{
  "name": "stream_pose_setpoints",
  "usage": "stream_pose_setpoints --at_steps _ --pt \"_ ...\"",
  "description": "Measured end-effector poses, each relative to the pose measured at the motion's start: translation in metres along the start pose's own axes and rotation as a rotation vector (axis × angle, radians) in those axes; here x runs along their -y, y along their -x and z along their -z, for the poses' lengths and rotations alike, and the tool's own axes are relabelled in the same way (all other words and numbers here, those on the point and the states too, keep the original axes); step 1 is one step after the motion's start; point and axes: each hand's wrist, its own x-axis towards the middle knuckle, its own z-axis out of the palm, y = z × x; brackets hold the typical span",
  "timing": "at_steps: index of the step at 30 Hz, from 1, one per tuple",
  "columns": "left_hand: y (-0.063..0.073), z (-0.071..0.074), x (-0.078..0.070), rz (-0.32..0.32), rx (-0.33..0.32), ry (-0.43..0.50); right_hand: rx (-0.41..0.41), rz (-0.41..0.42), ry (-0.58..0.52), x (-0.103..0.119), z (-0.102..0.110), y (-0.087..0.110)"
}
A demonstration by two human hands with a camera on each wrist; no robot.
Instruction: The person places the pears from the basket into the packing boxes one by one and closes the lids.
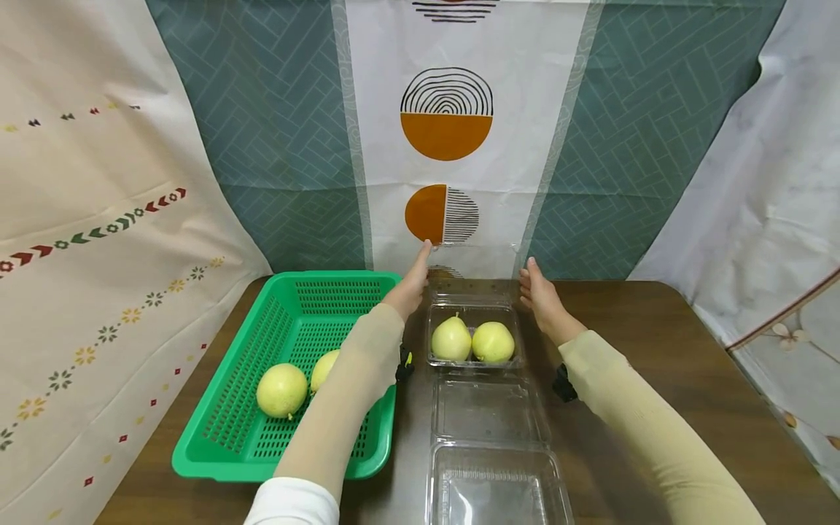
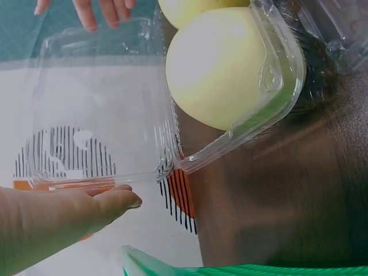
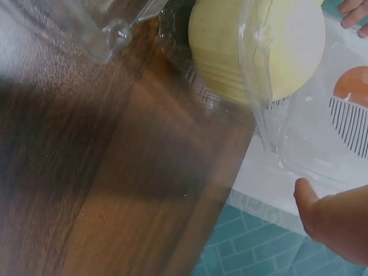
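Two pale yellow-green pears, the left pear (image 1: 451,340) and the right pear (image 1: 494,343), sit side by side in a clear plastic clamshell box (image 1: 474,363). Its hinged lid (image 1: 475,270) stands raised at the far side. My left hand (image 1: 412,284) is at the lid's left edge, fingers extended; in the left wrist view its thumb lies along that edge. On the opposite side my right hand (image 1: 541,295) reaches up with fingers fairly straight, thumb close to the lid's edge in the right wrist view. Neither hand grips anything.
Left of the box is a green basket (image 1: 230,467) with a round pear (image 1: 282,391) and another pear (image 1: 324,368) partly behind my left arm. A second, open clear clamshell (image 1: 492,446) lies nearer me on the brown table (image 1: 656,350). Patterned cloth (image 1: 282,131) hangs behind.
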Motion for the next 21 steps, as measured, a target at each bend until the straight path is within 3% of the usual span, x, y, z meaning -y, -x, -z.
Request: stream_pose_setpoints --at_steps 7,15,21 --pt "0.015 -0.003 -0.002 0.021 0.006 -0.063 -0.048 -0.041 0.027 0.004 -0.004 0.009" --pt "0.03 -0.002 0.003 0.022 0.008 -0.109 -0.068 -0.064 -0.035 0.005 -0.006 0.02" --pt "0.038 -0.01 0.006 0.035 -0.046 -0.104 -0.096 -0.076 -0.006 0.007 -0.006 0.029"
